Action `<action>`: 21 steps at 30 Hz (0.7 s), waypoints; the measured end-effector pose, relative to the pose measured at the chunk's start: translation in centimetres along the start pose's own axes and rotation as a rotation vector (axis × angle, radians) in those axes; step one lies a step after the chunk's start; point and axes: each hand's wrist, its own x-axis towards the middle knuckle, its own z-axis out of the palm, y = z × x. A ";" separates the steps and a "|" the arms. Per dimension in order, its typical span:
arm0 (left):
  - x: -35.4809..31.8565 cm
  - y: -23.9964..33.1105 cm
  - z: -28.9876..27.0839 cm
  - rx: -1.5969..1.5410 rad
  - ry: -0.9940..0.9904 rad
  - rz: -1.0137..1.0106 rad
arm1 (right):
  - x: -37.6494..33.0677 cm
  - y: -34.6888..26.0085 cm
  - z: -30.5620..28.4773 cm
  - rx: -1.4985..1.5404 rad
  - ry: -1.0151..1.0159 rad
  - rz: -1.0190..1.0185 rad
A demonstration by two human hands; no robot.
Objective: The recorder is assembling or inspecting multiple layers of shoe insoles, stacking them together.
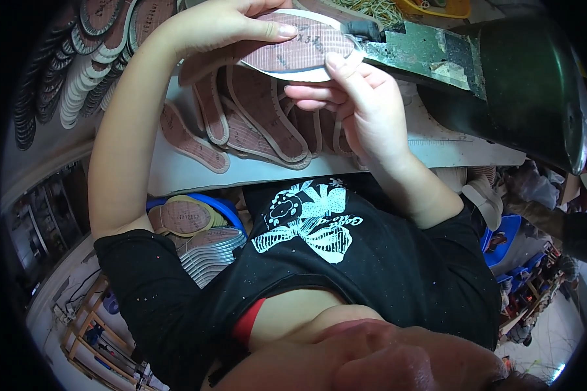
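Note:
A reddish-brown striped insole (287, 57) with a white edging and dark handwritten marks is held up over the table. My left hand (241, 26) grips it at the far left side, thumb flat on its face and fingers hidden behind. My right hand (372, 98) pinches its right end between thumb and fingers, some fingertips showing below the edge. That end touches or nearly touches the dark working head (365, 30) of a green machine (528, 85). Beneath my hands, several similar insoles (261, 111) lie overlapping on the white table (398, 151).
Rows of stacked insoles (85, 78) stand at the far left. A blue tub (227, 212) below the table edge holds more insoles (205, 254). A yellow tray (440, 8) and a pile of pale strips (375, 10) lie at the back. Another blue bin (502, 238) stands at right.

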 end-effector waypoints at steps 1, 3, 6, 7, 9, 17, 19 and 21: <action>-0.4 0.3 0.3 0.081 0.020 0.010 | 0.0 -0.1 -0.2 -0.001 0.000 0.004; -0.9 1.2 0.6 0.262 0.073 0.024 | 0.0 -0.3 -0.6 -0.041 -0.007 0.011; -1.3 1.3 1.0 0.376 0.125 -0.019 | -0.1 -0.4 -0.9 -0.055 -0.010 0.007; -1.5 1.3 1.1 0.367 0.146 -0.018 | -0.1 -0.5 -0.9 -0.058 -0.008 0.001; -1.8 1.3 1.4 0.357 0.170 -0.019 | 0.0 -0.4 -1.1 -0.069 -0.025 -0.008; -2.3 -0.2 4.1 0.118 0.259 -0.002 | 0.2 -0.3 -2.0 -0.048 -0.048 -0.036; -2.1 -0.9 4.9 -0.015 0.211 -0.016 | 0.1 -0.5 -1.8 -0.120 -0.026 -0.049; -2.0 -1.5 5.6 -0.148 0.166 -0.030 | 0.0 -0.9 -1.9 -0.140 -0.056 -0.041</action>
